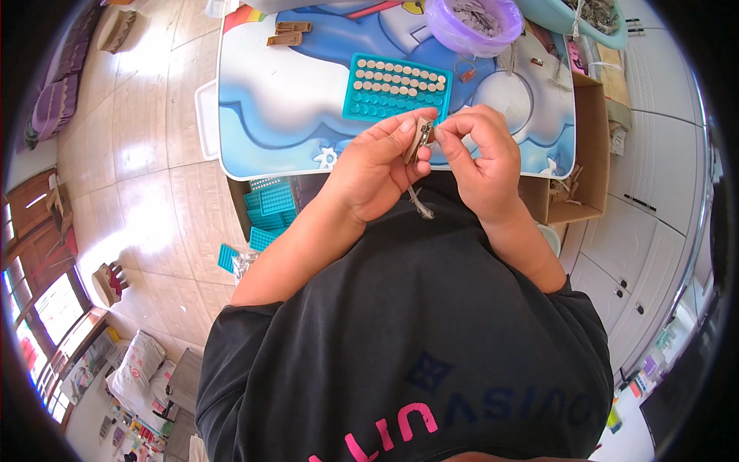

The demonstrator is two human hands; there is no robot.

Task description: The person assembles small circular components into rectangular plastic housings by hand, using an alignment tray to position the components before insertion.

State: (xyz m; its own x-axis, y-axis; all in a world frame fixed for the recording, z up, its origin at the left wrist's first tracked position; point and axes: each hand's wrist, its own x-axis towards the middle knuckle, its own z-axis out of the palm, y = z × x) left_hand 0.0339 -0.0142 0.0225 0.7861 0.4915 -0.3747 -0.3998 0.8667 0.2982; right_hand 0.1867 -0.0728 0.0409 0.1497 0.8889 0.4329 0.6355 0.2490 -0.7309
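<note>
My left hand (pixel 377 158) is closed around a small tan piece with a dark metal fitting (pixel 420 140), held above the table's near edge. A grey cord with a tassel-like end (pixel 420 205) hangs below the fingers. Thumb and forefinger of my right hand (pixel 483 154) pinch together beside the metal fitting; what lies between them is too small to tell. Just beyond both hands, a turquoise tray (pixel 346 104) lies on the table, its far rows of round hollows filled with beige discs and its nearer hollows bare.
On the blue-and-white patterned table (pixel 269 96) stand a purple bowl (pixel 439 27) of grey pieces and a teal basin (pixel 596 31). Brown blocks (pixel 289 35) lie far left. A cardboard box (pixel 589 154) is at the right; more turquoise trays (pixel 275 199) sit below left.
</note>
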